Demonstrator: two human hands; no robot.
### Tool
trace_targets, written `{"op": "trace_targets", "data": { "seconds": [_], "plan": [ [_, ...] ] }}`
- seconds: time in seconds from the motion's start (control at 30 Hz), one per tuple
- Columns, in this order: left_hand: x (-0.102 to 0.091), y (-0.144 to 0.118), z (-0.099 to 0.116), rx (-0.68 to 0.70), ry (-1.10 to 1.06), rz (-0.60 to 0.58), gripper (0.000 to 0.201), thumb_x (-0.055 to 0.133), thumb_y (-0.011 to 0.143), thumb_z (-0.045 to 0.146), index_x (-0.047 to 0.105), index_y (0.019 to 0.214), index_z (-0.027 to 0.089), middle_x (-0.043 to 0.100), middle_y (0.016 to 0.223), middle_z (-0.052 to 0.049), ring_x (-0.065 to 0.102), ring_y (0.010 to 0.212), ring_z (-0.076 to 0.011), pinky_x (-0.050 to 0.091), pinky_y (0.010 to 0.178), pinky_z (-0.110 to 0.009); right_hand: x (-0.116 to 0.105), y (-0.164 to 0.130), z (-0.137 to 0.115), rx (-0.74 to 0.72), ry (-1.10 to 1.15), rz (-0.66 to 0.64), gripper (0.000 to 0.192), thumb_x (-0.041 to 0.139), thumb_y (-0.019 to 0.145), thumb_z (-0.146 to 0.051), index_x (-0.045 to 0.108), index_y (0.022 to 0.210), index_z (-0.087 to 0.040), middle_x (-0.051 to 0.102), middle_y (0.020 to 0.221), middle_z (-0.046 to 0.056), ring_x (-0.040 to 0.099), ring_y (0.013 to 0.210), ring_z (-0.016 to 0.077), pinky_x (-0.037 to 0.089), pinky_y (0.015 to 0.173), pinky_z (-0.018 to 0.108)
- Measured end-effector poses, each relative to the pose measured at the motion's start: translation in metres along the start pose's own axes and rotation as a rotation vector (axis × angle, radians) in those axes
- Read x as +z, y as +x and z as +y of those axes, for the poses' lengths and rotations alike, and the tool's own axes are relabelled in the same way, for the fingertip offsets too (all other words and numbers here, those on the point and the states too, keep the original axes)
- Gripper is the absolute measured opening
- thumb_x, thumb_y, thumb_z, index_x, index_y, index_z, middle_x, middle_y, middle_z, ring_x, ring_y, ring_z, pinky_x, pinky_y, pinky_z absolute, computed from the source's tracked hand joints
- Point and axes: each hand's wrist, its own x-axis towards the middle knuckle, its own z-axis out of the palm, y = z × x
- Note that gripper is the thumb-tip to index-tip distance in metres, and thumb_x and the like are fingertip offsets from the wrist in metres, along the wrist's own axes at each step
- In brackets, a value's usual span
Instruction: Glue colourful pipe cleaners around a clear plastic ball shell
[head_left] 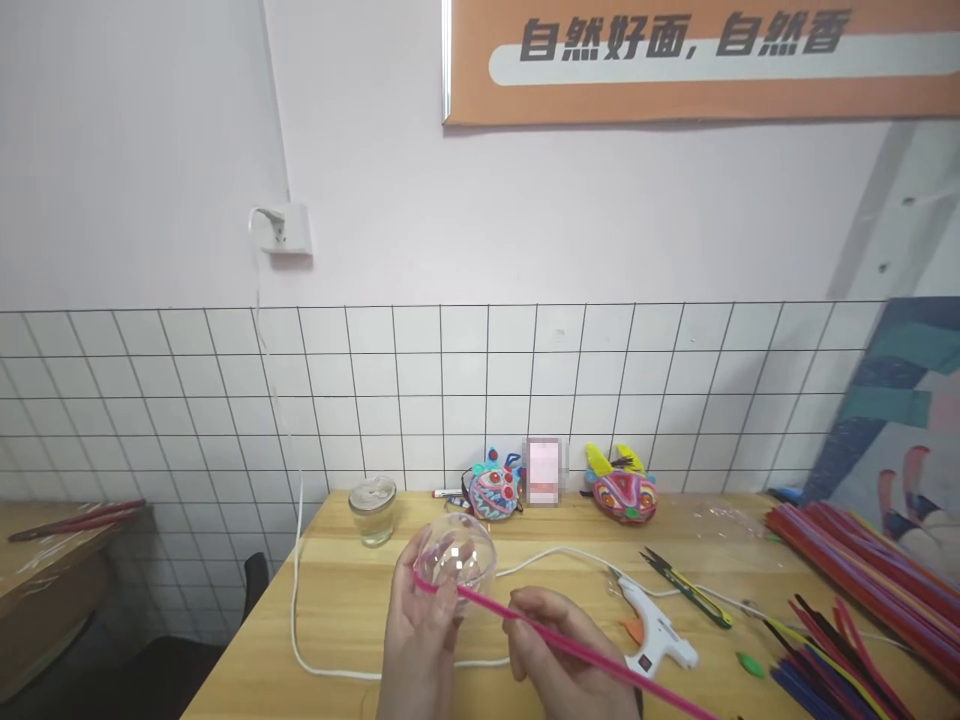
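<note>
My left hand (429, 605) is closed around a clear plastic dome (469, 545), its thumb pressing one end of a bright pink pipe cleaner (592, 655) against the dome's lower side. The pipe cleaner curves a little at that end and runs straight to the lower right. My right hand (559, 650) pinches it partway along, to the right of the dome. Close to my right hand lies a white glue gun (660, 635) on the wooden table (337, 600). Part of the dome's rim is hidden by my left fingers.
Green-handled snips (690, 590) lie beyond the glue gun. Bundles of coloured pipe cleaners (862, 575) fill the right side. A glass jar (373, 510) and two colourful decorated animal faces (495, 485) stand by the tiled wall. A white cord (296, 590) crosses the table.
</note>
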Motion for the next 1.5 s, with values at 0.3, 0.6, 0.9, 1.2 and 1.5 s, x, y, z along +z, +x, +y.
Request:
{"op": "trace_targets", "data": {
  "seconds": [0.3,0.6,0.9,1.2,1.5],
  "plan": [
    [0.010,-0.008,-0.003,0.115,-0.001,0.032,0.052,0.080,0.063,0.027,0.058,0.110,0.029,0.068,0.113,-0.005,0.060,0.110,-0.0310,0.050,0.091,-0.040,-0.005,0.011,-0.008,-0.037,-0.059,-0.010,0.034,0.067,0.074,-0.052,0.068,0.062,-0.020,0.059,0.056,0.000,0.053,0.049,0.0126,0.046,0.047,0.021],
    [0.013,-0.011,-0.006,0.031,0.038,0.055,0.058,0.082,0.058,0.033,0.057,0.111,0.026,0.069,0.110,-0.008,0.062,0.106,-0.0339,0.052,0.088,-0.043,-0.026,0.024,-0.013,-0.281,-0.240,-0.132,0.012,0.062,0.083,-0.026,0.068,0.072,-0.022,0.065,0.066,0.000,0.060,0.065,0.0151,0.046,0.062,0.022],
    [0.020,-0.013,-0.007,-0.020,0.082,0.106,0.067,0.080,0.057,0.040,0.055,0.116,0.020,0.070,0.108,-0.013,0.065,0.102,-0.0324,0.054,0.082,-0.038,-0.030,0.030,0.000,-0.066,-0.079,-0.158,0.016,0.064,0.081,-0.037,0.066,0.074,-0.024,0.062,0.098,0.007,0.058,0.100,0.0250,0.045,0.088,0.036],
    [0.014,-0.010,-0.009,-0.011,0.090,0.050,0.063,0.081,0.055,0.040,0.060,0.112,0.021,0.070,0.110,-0.011,0.062,0.107,-0.0339,0.052,0.087,-0.039,-0.026,0.028,-0.004,0.126,0.215,-0.155,0.022,0.069,0.078,-0.042,0.064,0.070,-0.022,0.062,0.116,0.008,0.059,0.111,0.0278,0.043,0.096,0.040],
    [0.013,-0.012,-0.009,-0.072,-0.017,0.038,0.063,0.082,0.055,0.040,0.059,0.111,0.021,0.070,0.109,-0.013,0.066,0.100,-0.0335,0.053,0.083,-0.040,-0.024,0.029,-0.001,0.102,0.198,-0.128,0.021,0.069,0.078,-0.041,0.065,0.069,-0.022,0.064,0.109,0.007,0.063,0.105,0.0265,0.046,0.093,0.037]
  ]
}}
